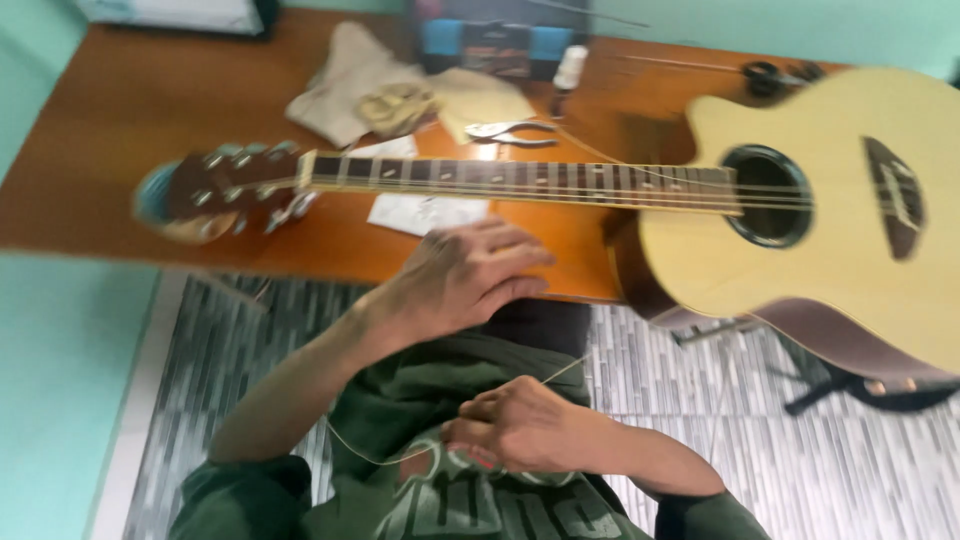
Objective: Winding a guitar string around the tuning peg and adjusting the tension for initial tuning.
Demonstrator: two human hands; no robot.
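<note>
Thin wire string (560,372) is being pinched by the right hand (520,425) while the left hand (465,275), fingers loosely spread, is resting at the table (120,140) edge, and, blurred as it is, the slack seems liable to kink or whip loose.

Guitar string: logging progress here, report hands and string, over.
Right hand pinching loose guitar string near lap. Left hand open at table edge, holding nothing. Guitar flat on table, pliers behind neck. Nothing between hands and guitar.

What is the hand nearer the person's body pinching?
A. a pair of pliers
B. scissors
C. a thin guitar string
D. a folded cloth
C: the right hand pinches a thin guitar string that loops in front of the green shirt, while the pliers lie on the table beyond the guitar.
</note>
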